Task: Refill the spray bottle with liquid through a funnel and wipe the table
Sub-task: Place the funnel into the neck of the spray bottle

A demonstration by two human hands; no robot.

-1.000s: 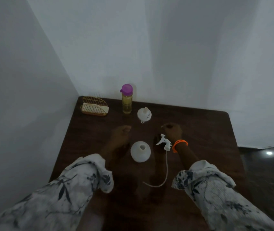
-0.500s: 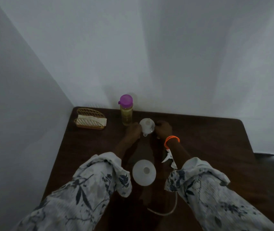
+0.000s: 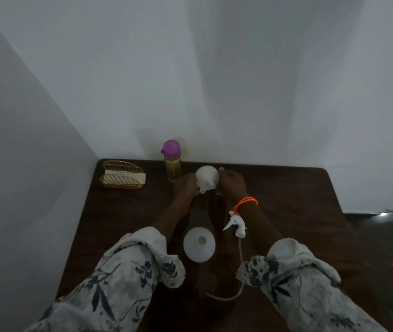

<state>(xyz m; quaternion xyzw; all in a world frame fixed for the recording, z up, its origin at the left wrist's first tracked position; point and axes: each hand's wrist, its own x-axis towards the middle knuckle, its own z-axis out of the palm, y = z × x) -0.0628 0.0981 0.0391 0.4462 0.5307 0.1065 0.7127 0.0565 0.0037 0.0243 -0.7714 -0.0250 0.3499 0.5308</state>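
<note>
Both arms stretched fwd, left hand (image 3: 186,186) & right hand (image 3: 232,183) gripping white funnel (image 3: 206,178) btwn them

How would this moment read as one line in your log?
left hand + right hand: hold funnel | spray bottle: open | spray head: on table

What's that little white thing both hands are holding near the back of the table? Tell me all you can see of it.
It is the funnel, a small white piece that looks like plastic, with a rounded bowl and a short spout that points down toward the camera. A small tab or loop seems to sit near its lower edge. It is tilted and looks lifted off the dark wooden table, though that is hard to tell. The left hand and the right hand hold it from either side. It sits just in front of the purple-capped bottle.
</note>
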